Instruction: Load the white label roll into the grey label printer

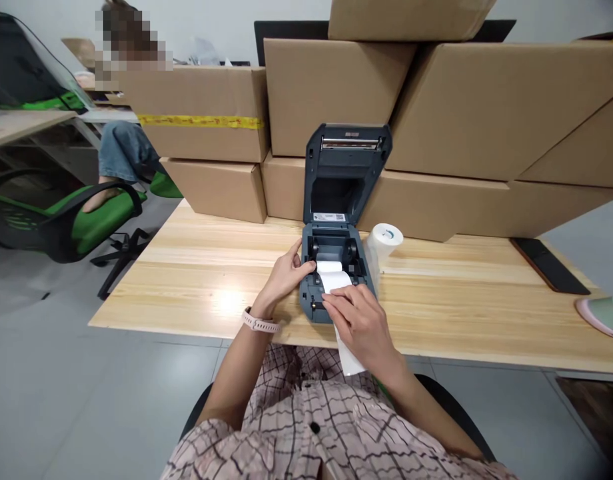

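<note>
A dark grey label printer [310,293] stands on the wooden table, its lid [344,170] raised. A white paper strip [350,357] runs from inside the printer over its front and hangs past the table edge. My left hand [285,272] rests against the printer's left side, thumb on the inner rim, fingers apart and holding nothing. My right hand [359,320] is closed over the strip at the printer's front, fingertips on the paper. Just right of the printer stands a white roll [384,241], with clear plastic beside it.
Cardboard boxes [331,93] are stacked behind the printer along the table [446,293]. A black phone [549,265] and a pink-rimmed green object [606,317] lie at the right. Another person's leg [121,153] shows at the left, by a green chair [99,220].
</note>
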The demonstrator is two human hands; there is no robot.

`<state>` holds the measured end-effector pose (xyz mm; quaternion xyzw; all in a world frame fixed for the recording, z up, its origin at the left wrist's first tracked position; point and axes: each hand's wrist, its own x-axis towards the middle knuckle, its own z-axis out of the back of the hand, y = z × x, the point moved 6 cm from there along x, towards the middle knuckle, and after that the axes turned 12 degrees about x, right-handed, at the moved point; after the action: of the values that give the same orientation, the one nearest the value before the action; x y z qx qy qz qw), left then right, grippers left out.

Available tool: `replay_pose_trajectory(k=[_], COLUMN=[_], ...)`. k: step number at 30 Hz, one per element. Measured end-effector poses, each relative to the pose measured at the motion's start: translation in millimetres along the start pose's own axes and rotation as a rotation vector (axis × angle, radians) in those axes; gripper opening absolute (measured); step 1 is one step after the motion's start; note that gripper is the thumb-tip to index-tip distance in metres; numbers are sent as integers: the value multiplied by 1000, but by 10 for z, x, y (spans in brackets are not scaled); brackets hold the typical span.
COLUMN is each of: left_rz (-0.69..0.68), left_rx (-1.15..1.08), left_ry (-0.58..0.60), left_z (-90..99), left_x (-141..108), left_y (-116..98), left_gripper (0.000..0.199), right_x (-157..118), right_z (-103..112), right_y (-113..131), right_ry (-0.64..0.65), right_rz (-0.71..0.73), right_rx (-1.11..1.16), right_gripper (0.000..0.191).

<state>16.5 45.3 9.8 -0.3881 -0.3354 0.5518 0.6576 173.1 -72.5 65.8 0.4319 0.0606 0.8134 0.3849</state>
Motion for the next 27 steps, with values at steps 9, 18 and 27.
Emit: replay_pose_trajectory(k=[9,18,27], left_rz=[-25,1,-7], left_rx=[-2,-17,-17], left_ry=[2,-8,-5], left_z=[8,13,14], left_x=[-8,-2,-12], left_y=[-35,-11,7], left_gripper=[66,69,73], right_x=[-191,-212,-203], right_z=[-65,-96,-71], right_y=[224,237,230], right_ry=[148,237,249], right_rz=[-31,-72,-56], right_rx=[-153,-200,-224], right_gripper=[34,41,39])
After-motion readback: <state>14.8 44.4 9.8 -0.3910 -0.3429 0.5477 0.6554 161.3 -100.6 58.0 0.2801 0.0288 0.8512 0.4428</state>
